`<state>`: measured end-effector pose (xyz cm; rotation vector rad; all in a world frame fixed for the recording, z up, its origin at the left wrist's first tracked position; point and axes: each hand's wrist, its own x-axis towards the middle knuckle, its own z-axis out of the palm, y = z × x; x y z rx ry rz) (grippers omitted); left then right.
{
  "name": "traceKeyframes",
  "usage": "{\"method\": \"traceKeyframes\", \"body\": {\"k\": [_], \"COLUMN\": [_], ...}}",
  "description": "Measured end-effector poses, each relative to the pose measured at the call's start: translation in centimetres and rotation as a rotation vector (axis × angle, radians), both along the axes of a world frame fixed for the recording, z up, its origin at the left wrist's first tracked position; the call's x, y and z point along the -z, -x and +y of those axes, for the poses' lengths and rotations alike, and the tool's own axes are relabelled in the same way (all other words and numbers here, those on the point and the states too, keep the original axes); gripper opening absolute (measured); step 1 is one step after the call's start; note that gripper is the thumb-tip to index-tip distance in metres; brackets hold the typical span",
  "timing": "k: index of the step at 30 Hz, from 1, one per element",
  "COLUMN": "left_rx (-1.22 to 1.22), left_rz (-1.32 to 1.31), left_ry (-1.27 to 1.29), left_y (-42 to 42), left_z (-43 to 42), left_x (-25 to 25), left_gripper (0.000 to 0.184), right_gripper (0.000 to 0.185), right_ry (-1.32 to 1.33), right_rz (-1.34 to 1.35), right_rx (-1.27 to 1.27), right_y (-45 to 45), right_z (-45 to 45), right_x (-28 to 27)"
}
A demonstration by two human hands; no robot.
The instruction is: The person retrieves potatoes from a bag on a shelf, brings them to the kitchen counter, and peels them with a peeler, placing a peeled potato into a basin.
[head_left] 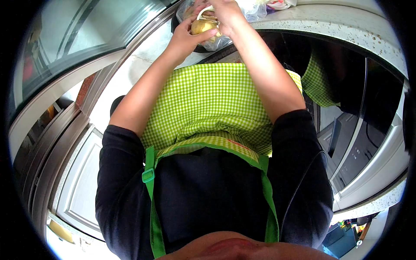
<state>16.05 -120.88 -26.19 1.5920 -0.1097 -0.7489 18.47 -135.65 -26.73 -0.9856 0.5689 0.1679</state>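
Note:
At the top of the head view, my left hand (pixel 187 38) is closed around a yellowish potato (pixel 200 28), part of it peeled. My right hand (pixel 228 16) grips a peeler with a white curved frame (pixel 203 12), held against the upper side of the potato. The fingers of the right hand partly cover the peeler. Beneath both hands lies a clear plastic bag (pixel 223 43) inside a dark-rimmed container (pixel 174 24). What the bag holds is mostly hidden by the hands.
A green checked apron (pixel 208 95) hangs in front of my body. Right of it is a glossy black panel (pixel 342 82) below a speckled counter edge (pixel 338 32). A sliding glass door (pixel 95 30) stands on the left, and more plastic bags (pixel 255 9) lie at the top.

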Motion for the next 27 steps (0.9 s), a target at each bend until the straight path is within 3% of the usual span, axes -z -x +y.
{"method": "traceKeyframes", "body": {"k": [4, 6, 8, 10, 12, 17, 23, 27], "left_rx": [-0.01, -0.021, -0.032, -0.017, -0.05, -0.098, -0.084, 0.013], "left_rz": [0.069, 0.052, 0.036, 0.039, 0.037, -0.065, -0.227, -0.47], "left_ry": [0.207, 0.223, 0.239, 0.122, 0.16, 0.156, 0.133, -0.127], "left_y": [-0.1, -0.1, -0.3, -0.5, -0.3, 0.1, 0.6, 0.7], "left_z": [0.0, -0.1, 0.0, 0.3, 0.2, -0.2, -0.4, -0.3], "left_x": [0.4, 0.0, -0.1, 0.3, 0.3, 0.8, 0.6, -0.2], "left_gripper": [0.061, 0.062, 0.063, 0.065, 0.066, 0.07, 0.074, 0.073], "right_gripper": [0.029, 0.03, 0.031, 0.03, 0.03, 0.028, 0.026, 0.026], "right_ry": [-0.038, -0.04, 0.203, 0.194, 0.184, -0.014, -0.051, -0.092], "right_rz": [0.005, 0.016, -0.057, -0.085, -0.115, -0.092, -0.158, 0.033], "right_rx": [-0.013, -0.051, -0.174, -0.159, -0.141, 0.121, 0.337, 0.474], "right_y": [-0.1, 0.0, 0.3, 0.3, 0.4, 0.0, -0.4, -1.1], "right_z": [-0.8, -0.7, -0.4, -0.1, 0.1, 0.4, 0.4, 0.2], "right_x": [-0.3, -0.8, -1.7, -1.4, -1.0, 0.3, 0.6, 2.1]}}
